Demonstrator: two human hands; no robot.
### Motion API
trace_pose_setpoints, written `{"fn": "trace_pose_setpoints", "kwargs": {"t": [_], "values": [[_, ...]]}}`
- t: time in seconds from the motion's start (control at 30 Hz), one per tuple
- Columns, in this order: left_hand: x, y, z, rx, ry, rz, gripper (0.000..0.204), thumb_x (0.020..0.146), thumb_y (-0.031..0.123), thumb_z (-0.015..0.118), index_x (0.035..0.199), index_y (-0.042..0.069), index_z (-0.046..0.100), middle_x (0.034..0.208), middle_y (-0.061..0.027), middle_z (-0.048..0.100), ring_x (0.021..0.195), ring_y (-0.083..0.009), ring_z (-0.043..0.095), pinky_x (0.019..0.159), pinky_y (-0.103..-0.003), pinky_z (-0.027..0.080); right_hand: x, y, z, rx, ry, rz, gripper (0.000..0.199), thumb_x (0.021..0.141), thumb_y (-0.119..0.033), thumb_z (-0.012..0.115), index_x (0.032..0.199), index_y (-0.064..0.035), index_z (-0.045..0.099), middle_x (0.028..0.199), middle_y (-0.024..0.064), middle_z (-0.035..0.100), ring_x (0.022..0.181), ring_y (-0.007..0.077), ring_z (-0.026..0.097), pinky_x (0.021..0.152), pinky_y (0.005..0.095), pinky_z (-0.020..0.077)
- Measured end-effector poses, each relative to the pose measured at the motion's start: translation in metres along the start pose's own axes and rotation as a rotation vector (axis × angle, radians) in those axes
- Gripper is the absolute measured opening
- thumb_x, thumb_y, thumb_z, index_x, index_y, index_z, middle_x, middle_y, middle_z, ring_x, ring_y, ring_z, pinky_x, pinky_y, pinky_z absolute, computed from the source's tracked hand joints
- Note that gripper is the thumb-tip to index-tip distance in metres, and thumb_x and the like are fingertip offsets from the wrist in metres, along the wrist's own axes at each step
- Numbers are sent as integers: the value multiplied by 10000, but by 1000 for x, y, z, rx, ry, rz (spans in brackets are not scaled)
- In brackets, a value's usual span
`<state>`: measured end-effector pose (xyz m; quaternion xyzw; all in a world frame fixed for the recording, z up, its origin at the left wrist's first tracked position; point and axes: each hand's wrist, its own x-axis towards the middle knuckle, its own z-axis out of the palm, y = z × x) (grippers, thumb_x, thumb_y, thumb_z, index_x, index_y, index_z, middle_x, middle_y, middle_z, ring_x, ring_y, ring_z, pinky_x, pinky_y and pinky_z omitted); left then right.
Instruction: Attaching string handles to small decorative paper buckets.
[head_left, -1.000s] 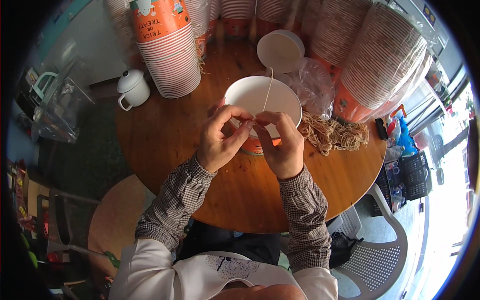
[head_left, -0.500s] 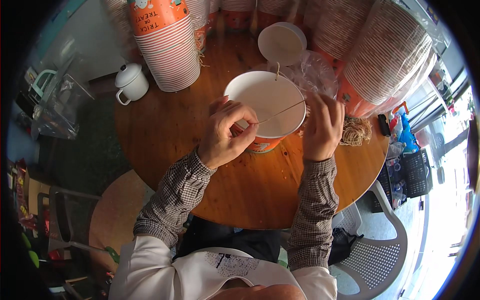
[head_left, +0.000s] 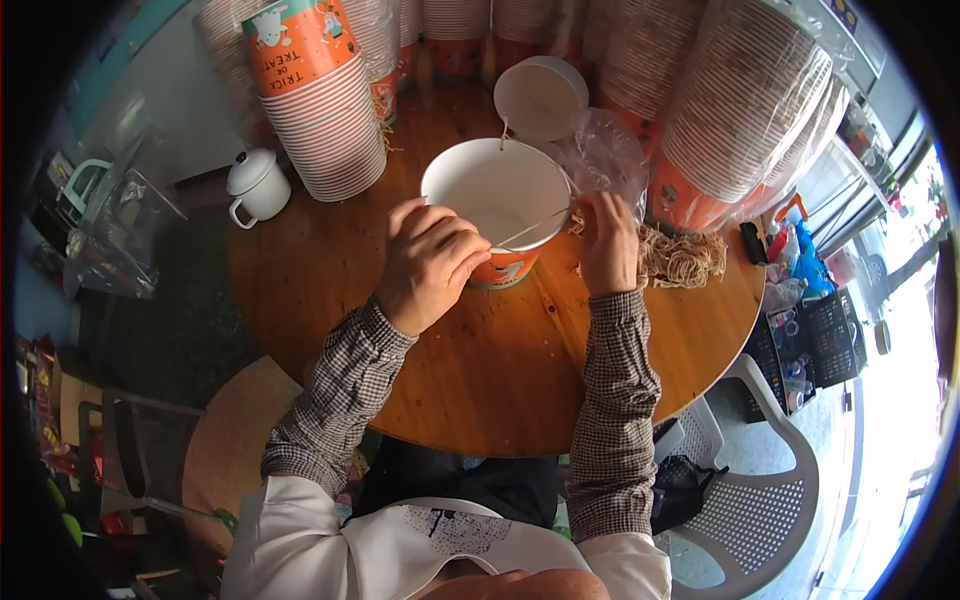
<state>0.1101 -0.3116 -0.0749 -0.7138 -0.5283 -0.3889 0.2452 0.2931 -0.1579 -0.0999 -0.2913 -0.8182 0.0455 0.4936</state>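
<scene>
An orange paper bucket point(head_left: 507, 268) with a white inside stands upright on the round wooden table, its mouth facing up. A thin cord point(head_left: 530, 231) crosses the near part of its mouth. My left hand point(head_left: 425, 262) pinches one end of the cord at the bucket's near left rim. At the right rim, my right hand point(head_left: 608, 245) has its fingers closed on the cord's other end; its fingertips are partly hidden. A short piece of cord point(head_left: 504, 134) stands up at the far rim.
Tall stacks of paper buckets point(head_left: 322, 130) ring the table's far side, some wrapped in plastic point(head_left: 745, 110). A loose white bucket point(head_left: 541, 98) lies beyond mine, beside a crumpled clear bag point(head_left: 607, 155). A bundle of cord point(head_left: 685, 257) is at right, a white lidded mug point(head_left: 258, 188) at left.
The view has shifted, so the tabletop things sit a little further left. My right hand has come lower and closer to the bucket's right rim. Both hands still hold the cord.
</scene>
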Motion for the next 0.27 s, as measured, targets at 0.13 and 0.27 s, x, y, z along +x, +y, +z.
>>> {"fn": "trace_pose_setpoints", "kwargs": {"t": [0.13, 0.27], "values": [[4, -8, 0, 156, -37, -20, 139, 776, 123, 723, 847, 135, 604, 810, 48, 615, 790, -165, 567, 839, -367, 385, -12, -1, 15, -22, -272, -60, 178, 842, -71, 581, 1012, -56, 630, 1001, 143, 643, 944, 313, 610, 789, 389, 509], [7, -23, 5, 129, -138, -11, 91, 846, 114, 645, 916, 135, 589, 811, 9, 606, 802, -210, 561, 847, -408, 433, -35, -25, 51, -230, -513, -168, 410, 784, -183, 681, 1183, -127, 603, 1182, 129, 608, 1047, 277, 618, 902, 370, 524]]}}
